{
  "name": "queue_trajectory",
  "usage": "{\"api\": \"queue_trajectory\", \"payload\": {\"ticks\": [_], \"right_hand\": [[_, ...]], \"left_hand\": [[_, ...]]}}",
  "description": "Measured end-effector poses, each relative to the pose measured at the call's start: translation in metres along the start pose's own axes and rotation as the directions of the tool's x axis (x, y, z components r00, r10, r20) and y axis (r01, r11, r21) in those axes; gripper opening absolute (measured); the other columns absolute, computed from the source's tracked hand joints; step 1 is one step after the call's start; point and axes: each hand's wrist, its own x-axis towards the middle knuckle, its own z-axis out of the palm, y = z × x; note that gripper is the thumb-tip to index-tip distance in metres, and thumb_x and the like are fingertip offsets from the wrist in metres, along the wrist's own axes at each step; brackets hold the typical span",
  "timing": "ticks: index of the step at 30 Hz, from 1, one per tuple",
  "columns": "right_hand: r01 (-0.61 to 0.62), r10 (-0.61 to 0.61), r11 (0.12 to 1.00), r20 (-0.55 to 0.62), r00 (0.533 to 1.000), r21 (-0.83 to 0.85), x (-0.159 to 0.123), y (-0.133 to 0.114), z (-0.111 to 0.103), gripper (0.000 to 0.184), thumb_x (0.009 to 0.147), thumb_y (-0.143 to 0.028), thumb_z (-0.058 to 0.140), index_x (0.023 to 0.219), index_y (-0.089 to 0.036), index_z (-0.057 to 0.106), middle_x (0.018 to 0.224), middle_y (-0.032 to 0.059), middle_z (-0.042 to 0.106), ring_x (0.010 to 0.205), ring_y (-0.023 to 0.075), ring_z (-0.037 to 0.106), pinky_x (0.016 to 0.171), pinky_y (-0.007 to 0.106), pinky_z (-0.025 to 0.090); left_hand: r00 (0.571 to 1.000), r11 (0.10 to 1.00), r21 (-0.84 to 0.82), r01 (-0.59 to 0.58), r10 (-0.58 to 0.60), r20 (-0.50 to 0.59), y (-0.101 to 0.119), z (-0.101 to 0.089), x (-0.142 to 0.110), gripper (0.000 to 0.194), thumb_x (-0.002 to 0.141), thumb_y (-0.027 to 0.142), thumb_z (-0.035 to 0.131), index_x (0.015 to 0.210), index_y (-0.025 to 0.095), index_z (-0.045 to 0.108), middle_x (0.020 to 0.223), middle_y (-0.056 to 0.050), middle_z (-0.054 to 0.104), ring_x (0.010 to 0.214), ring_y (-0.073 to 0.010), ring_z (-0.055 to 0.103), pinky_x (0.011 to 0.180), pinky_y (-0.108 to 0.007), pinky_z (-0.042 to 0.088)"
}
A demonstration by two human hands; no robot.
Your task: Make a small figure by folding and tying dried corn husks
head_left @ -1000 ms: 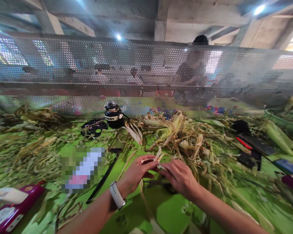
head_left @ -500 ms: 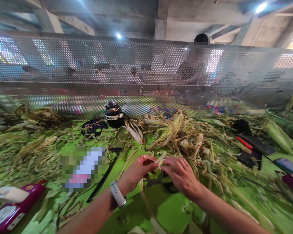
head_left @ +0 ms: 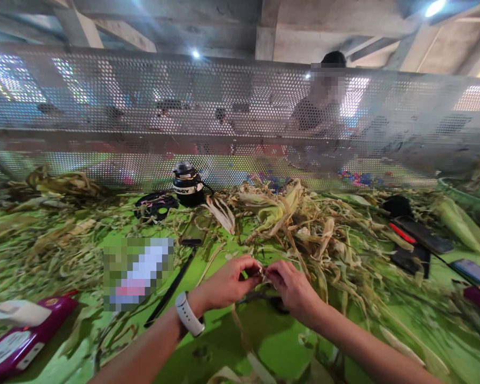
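My left hand (head_left: 236,280), with a white watch (head_left: 189,314) on its wrist, is closed in a pinch over the green table (head_left: 224,341). Its fingertips meet a small pale strip of corn husk (head_left: 263,271). From the other side, my right hand (head_left: 294,290) pinches the same strip between thumb and fingers. Most of the strip is hidden by the fingertips. Below my hands lies a dark looped object, perhaps scissors (head_left: 279,304), partly covered by my right hand. A long dry husk strip (head_left: 244,338) trails down the table under my left hand.
Dry husks (head_left: 320,234) heap behind my hands. A black bottle (head_left: 189,186) stands at the back before a perforated metal screen (head_left: 232,101). A black rod (head_left: 172,288) and a purple device (head_left: 36,336) lie left; a phone (head_left: 478,274) and a green basket (head_left: 468,194) are right.
The pale husk piece stood up between my fingers earlier; now only a small bit shows. My right fingers have drawn into a tighter pinch, and the view has shifted slightly.
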Motion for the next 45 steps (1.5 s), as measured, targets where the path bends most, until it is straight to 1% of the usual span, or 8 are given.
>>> {"api": "queue_trajectory", "payload": {"ticks": [3, 10, 14, 25, 31, 35, 39, 45], "right_hand": [[-0.228, 0.226, 0.937, 0.040, 0.973, 0.263, 0.001, -0.001, 0.001, 0.013, 0.091, -0.026, 0.043, 0.082, -0.019, 0.051, 0.065, -0.0028, 0.052, 0.057, 0.0112, 0.048, 0.052, 0.021, 0.041], [-0.323, 0.378, 0.820, -0.023, 0.925, 0.473, -0.002, 0.002, 0.010, 0.018, 0.089, -0.035, 0.046, 0.082, -0.019, 0.050, 0.069, -0.0015, 0.052, 0.060, 0.0120, 0.048, 0.055, 0.024, 0.043], [-0.354, 0.426, 0.748, 0.002, 0.905, 0.562, -0.004, 0.001, 0.016, 0.020, 0.089, -0.039, 0.045, 0.085, -0.019, 0.048, 0.066, -0.0024, 0.049, 0.057, 0.0117, 0.047, 0.051, 0.023, 0.043], [-0.409, 0.458, 0.605, 0.121, 0.881, 0.683, -0.004, 0.000, 0.025, 0.024, 0.088, -0.044, 0.047, 0.093, -0.021, 0.044, 0.065, -0.0060, 0.045, 0.045, 0.0077, 0.044, 0.041, 0.019, 0.039], [-0.357, 0.385, 0.793, 0.049, 0.922, 0.494, -0.006, -0.003, 0.018, 0.023, 0.089, -0.033, 0.050, 0.107, -0.020, 0.044, 0.066, -0.0040, 0.052, 0.054, 0.0117, 0.053, 0.050, 0.022, 0.045], [-0.110, 0.118, 0.991, -0.100, 0.988, 0.077, -0.008, -0.003, 0.015, 0.024, 0.092, -0.023, 0.043, 0.116, -0.018, 0.045, 0.081, 0.0042, 0.062, 0.071, 0.0173, 0.060, 0.067, 0.031, 0.050], [0.152, -0.160, 0.959, -0.014, 0.987, -0.240, -0.009, -0.001, 0.008, 0.028, 0.094, -0.015, 0.036, 0.117, -0.019, 0.051, 0.092, 0.0084, 0.064, 0.082, 0.0200, 0.060, 0.074, 0.034, 0.049], [0.280, -0.321, 0.846, -0.015, 0.947, -0.453, -0.005, -0.005, -0.007, 0.025, 0.094, -0.017, 0.037, 0.107, -0.016, 0.059, 0.090, 0.0082, 0.065, 0.078, 0.0190, 0.056, 0.071, 0.032, 0.045]], "left_hand": [[0.997, 0.996, -0.074, 0.047, -0.051, -0.051, 0.000, 0.003, 0.001, 0.016, 0.076, 0.031, 0.062, 0.084, 0.019, 0.069, 0.084, -0.004, 0.063, 0.083, -0.0185, 0.057, 0.078, -0.028, 0.044], [0.962, 0.823, -0.525, 0.216, -0.271, -0.029, -0.003, 0.015, 0.002, 0.027, 0.071, 0.035, 0.068, 0.093, 0.019, 0.064, 0.090, -0.003, 0.066, 0.083, -0.0192, 0.062, 0.074, -0.030, 0.048], [0.963, 0.813, -0.567, 0.131, -0.241, -0.123, -0.002, 0.020, 0.002, 0.023, 0.072, 0.031, 0.068, 0.090, 0.017, 0.065, 0.090, -0.004, 0.067, 0.087, -0.0167, 0.061, 0.086, -0.030, 0.045], [0.927, 0.837, -0.544, 0.067, -0.254, -0.276, -0.013, 0.032, 0.007, 0.031, 0.067, 0.036, 0.073, 0.086, 0.015, 0.059, 0.077, 0.000, 0.063, 0.075, -0.0137, 0.058, 0.075, -0.028, 0.047], [0.905, 0.814, -0.578, 0.067, -0.293, -0.308, -0.016, 0.024, 0.008, 0.032, 0.066, 0.035, 0.073, 0.086, 0.016, 0.059, 0.076, 0.001, 0.062, 0.068, -0.0113, 0.058, 0.071, -0.027, 0.050], [0.889, 0.819, -0.560, 0.122, -0.341, -0.305, -0.017, 0.023, 0.007, 0.030, 0.067, 0.034, 0.071, 0.088, 0.017, 0.057, 0.080, 0.000, 0.063, 0.070, -0.0137, 0.062, 0.067, -0.029, 0.052], [0.887, 0.855, -0.507, 0.111, -0.315, -0.338, -0.018, 0.022, 0.007, 0.026, 0.068, 0.031, 0.069, 0.087, 0.017, 0.057, 0.075, 0.001, 0.062, 0.066, -0.0128, 0.060, 0.066, -0.028, 0.051], [0.940, 0.881, -0.450, 0.144, -0.264, -0.217, -0.014, 0.021, 0.005, 0.026, 0.072, 0.034, 0.066, 0.090, 0.016, 0.059, 0.075, 0.001, 0.058, 0.068, -0.0134, 0.055, 0.068, -0.030, 0.051]]}}
